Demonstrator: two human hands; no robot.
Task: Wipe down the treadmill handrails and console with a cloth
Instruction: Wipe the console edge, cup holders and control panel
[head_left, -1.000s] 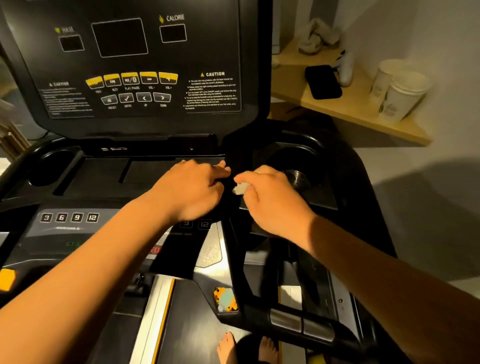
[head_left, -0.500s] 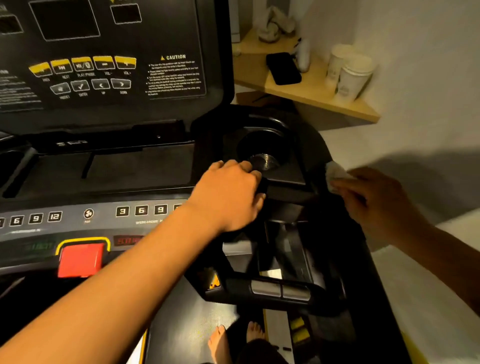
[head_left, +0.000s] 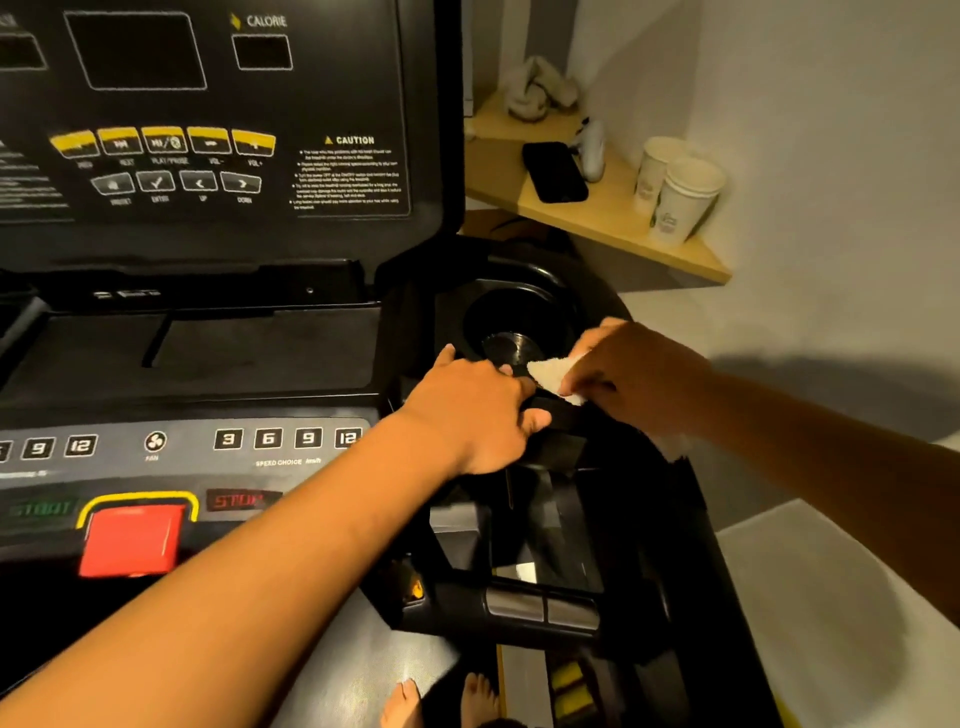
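Head view: two bare feet (head_left: 405, 701) show at the bottom edge. Both forearms reach forward and meet at the right side of the console (head_left: 208, 234). The left hand (head_left: 478, 410) curls, knuckles up, round the black handrail (head_left: 566, 415). The right hand (head_left: 634, 374) pinches one small white cloth (head_left: 550, 376) against the rim of the single cup holder (head_left: 519, 317). Beyond, two paper cups (head_left: 680, 202) stand on a wooden shelf (head_left: 613, 223).

A wooden shelf (head_left: 608, 221) sits in the corner by the wall. On it lie a black phone (head_left: 554, 171), two white paper cups (head_left: 683, 202) side by side, a small white thing (head_left: 593, 148) beside the phone, and a crumpled towel (head_left: 540, 88) at the back.
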